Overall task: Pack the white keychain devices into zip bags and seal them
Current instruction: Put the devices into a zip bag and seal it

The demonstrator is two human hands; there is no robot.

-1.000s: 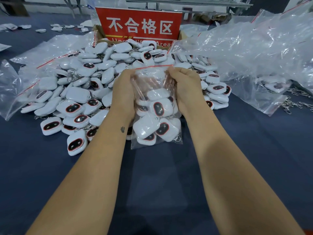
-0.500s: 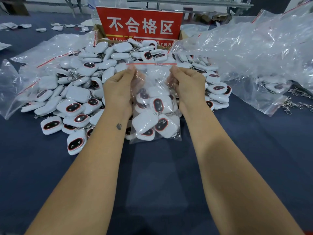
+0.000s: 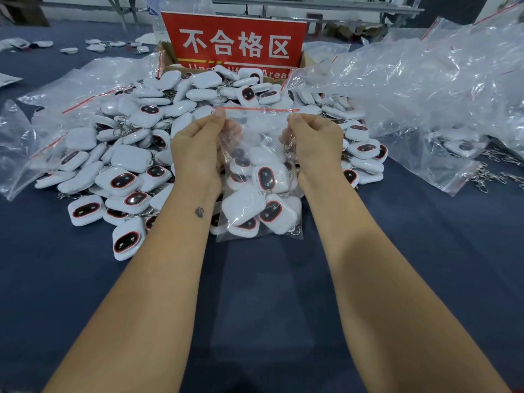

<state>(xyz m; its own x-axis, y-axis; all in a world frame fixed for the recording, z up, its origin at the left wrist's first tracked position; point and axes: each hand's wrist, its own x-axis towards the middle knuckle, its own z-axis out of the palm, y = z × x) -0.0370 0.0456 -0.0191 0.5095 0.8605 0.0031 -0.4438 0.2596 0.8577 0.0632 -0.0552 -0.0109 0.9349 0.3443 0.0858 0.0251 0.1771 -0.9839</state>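
Zip bag (image 3: 259,177) of white devices held upright at centre frame
Left hand (image 3: 195,148) and right hand (image 3: 317,143) each pinch a top corner just under its red seal strip (image 3: 255,110); loose devices (image 3: 124,165) are heaped behind, on the blue table (image 3: 269,293)

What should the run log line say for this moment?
step: sealing | left hand: pinches zip bag top corner | right hand: pinches other corner | bag: filled, hanging

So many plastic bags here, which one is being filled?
The zip bag held upright between both hands, holding white devices; the others lie loose on the table.
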